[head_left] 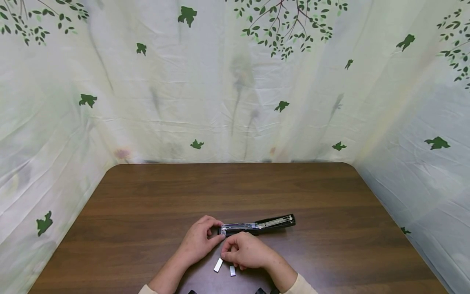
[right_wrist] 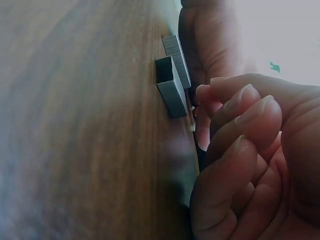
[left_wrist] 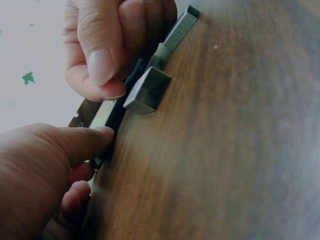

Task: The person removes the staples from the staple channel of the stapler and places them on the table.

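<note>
An unfolded black stapler [head_left: 257, 225] lies on the table, its metal tray and inner parts exposed. At its left end, my left hand [head_left: 200, 241] grips the body between thumb and fingers; the left wrist view shows the thumb pressed to its side. My right hand [head_left: 247, 251] hovers just in front of the stapler with loosely curled fingers, thumb tip close to the index finger. Nothing shows between these fingers. Below them, two short silver staple strips lie apart on the table: one strip [head_left: 218, 265] by the thumb, another strip [head_left: 232, 270] under the curled fingers.
The brown wooden table [head_left: 165, 192] stretches back to a pale curtain [head_left: 213, 85] printed with green leaves, which also hangs at both sides. Small dark objects [head_left: 261, 290] show at the bottom edge, too cut off to identify.
</note>
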`<action>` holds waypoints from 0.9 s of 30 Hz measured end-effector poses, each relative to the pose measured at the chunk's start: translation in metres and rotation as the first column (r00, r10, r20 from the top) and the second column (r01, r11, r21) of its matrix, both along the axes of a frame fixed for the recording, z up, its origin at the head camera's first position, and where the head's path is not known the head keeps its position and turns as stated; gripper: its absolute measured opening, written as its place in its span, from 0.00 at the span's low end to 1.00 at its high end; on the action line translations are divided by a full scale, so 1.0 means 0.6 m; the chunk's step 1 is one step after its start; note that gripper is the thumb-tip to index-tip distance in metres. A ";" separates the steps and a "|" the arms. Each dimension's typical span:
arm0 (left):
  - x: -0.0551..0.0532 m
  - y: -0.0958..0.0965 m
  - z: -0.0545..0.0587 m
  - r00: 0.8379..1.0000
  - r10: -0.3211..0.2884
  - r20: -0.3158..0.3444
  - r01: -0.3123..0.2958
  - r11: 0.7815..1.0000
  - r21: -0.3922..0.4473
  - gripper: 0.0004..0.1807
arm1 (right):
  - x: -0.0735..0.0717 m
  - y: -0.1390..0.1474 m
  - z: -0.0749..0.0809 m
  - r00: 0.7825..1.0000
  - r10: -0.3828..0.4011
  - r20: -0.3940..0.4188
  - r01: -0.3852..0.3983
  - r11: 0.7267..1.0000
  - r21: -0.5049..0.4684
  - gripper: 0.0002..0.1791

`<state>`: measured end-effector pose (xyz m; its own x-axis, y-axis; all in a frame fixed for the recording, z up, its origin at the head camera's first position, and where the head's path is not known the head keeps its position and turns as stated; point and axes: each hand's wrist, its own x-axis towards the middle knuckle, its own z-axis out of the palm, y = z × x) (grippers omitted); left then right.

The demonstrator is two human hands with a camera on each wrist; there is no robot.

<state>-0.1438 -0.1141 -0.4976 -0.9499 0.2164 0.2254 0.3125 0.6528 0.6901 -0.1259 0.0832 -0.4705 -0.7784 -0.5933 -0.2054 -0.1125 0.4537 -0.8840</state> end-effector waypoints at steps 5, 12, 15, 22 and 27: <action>0.001 0.000 0.000 1.000 -0.004 0.001 0.004 1.000 0.002 0.14 | 0.001 0.001 0.000 1.000 -0.001 0.006 0.001 1.000 -0.002 0.07; 0.000 0.000 0.000 1.000 -0.001 0.001 0.001 1.000 -0.003 0.14 | -0.003 0.006 0.004 1.000 -0.018 -0.017 0.018 1.000 0.006 0.07; 0.001 0.000 -0.001 1.000 -0.001 -0.005 0.001 1.000 -0.005 0.14 | -0.007 0.012 0.009 0.998 -0.039 -0.053 0.039 0.999 0.004 0.06; 0.003 0.000 -0.001 1.000 0.007 -0.003 -0.007 1.000 -0.007 0.17 | -0.020 0.034 0.038 0.984 -0.129 -0.120 0.125 0.991 -0.042 0.07; 0.004 -0.002 0.002 1.000 0.014 0.016 -0.014 1.000 -0.014 0.21 | -0.031 0.056 0.063 0.929 -0.316 -0.194 0.301 0.948 -0.099 0.06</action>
